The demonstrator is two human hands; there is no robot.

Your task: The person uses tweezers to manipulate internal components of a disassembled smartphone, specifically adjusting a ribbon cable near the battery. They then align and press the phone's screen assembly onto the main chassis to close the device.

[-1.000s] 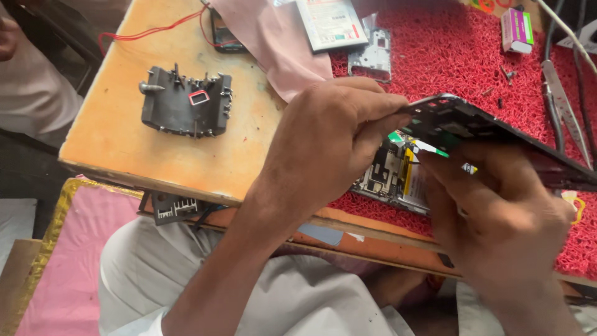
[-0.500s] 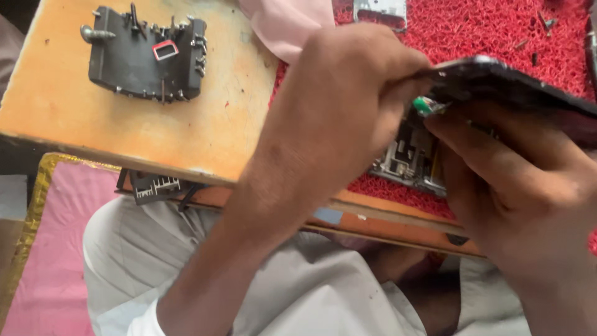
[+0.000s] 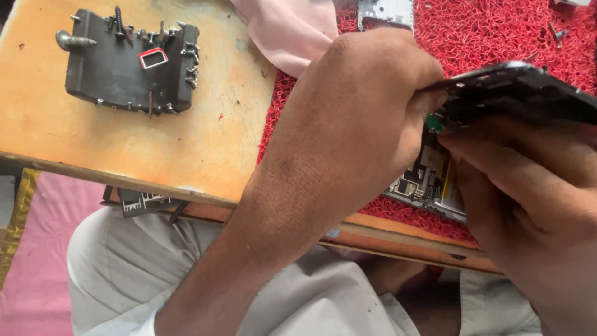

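Head view, both hands gripping dark phone panel [image 3: 522, 93], red mat [image 3: 491, 31]

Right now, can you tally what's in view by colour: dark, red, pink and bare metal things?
Dark: 2, the lifted phone panel pinched between left hand and right hand, and the magnetic block
Red: 1, the looped mat
Pink: 1, the cloth
Bare metal: 1, the open phone body
Total: 5

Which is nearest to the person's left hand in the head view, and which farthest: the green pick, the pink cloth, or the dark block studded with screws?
From the left hand:
1. Small green plastic pick, at its fingertips, under the black phone panel.
2. Pink cloth, just above-left of the hand.
3. Dark rectangular block studded with screws, far left on the orange wooden table.
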